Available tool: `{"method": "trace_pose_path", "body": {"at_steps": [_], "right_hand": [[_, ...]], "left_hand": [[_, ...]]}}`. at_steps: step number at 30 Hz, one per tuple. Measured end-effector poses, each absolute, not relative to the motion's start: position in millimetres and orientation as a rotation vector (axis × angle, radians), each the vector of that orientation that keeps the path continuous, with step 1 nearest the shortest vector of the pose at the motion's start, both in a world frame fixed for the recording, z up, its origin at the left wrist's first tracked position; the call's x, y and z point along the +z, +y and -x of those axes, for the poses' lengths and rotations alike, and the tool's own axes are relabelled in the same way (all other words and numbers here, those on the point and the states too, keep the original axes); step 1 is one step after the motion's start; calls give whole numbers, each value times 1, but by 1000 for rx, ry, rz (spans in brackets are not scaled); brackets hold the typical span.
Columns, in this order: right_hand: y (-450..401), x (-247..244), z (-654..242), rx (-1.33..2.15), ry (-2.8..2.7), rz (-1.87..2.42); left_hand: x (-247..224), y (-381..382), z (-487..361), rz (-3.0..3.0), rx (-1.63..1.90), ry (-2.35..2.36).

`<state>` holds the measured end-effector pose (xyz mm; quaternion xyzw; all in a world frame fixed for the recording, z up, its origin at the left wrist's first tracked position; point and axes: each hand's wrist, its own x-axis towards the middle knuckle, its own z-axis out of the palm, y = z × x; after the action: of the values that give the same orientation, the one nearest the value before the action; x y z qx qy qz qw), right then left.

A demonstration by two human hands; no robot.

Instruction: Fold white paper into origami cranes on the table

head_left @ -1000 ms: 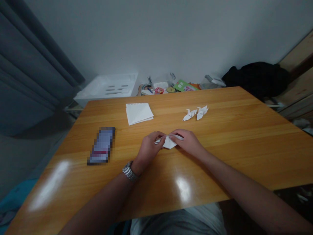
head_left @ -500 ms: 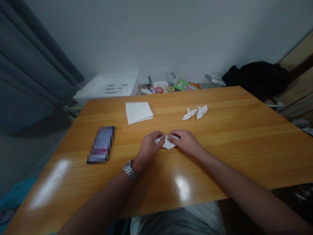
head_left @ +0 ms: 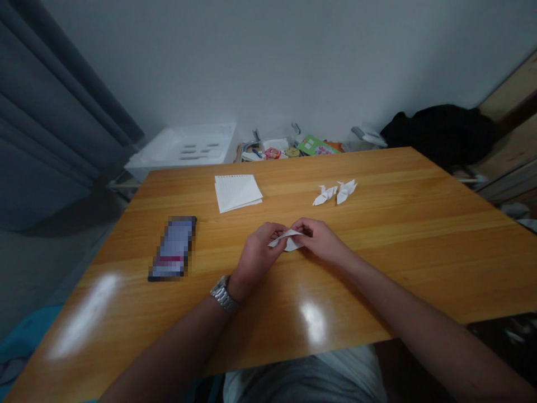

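Note:
A small folded white paper (head_left: 292, 243) is held between my two hands over the middle of the wooden table (head_left: 403, 224). My left hand (head_left: 260, 249), with a metal watch on its wrist, pinches the paper's left part. The right part is between the thumb and fingers of my right hand (head_left: 319, 238). Both hands hide some of the paper's edges. Beyond my right hand, two folded paper birds (head_left: 325, 195) lie side by side.
Lined paper sheets (head_left: 237, 193) lie at the back left, and a phone (head_left: 174, 247) with a blurred screen lies at the left. Behind the table are a white tray-like box (head_left: 184, 146), a green booklet (head_left: 315, 145) and a black cloth (head_left: 440, 134).
My right hand has lifted slightly and its fingers have curled more. The paper between my hands has tilted, with its upper edge now raised.

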<state>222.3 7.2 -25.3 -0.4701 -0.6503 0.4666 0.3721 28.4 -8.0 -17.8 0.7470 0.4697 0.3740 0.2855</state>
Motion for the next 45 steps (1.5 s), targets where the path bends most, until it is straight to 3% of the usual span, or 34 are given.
{"method": "trace_pose_path", "body": {"at_steps": [7, 45], "right_hand": [[7, -24, -224, 1103, -1759, 1236], [8, -19, -228, 1340, -1526, 1122]], "left_hand": [[-18, -8, -29, -1901, 946, 1197], [-14, -3, -25, -1900, 1023, 1278]]}}
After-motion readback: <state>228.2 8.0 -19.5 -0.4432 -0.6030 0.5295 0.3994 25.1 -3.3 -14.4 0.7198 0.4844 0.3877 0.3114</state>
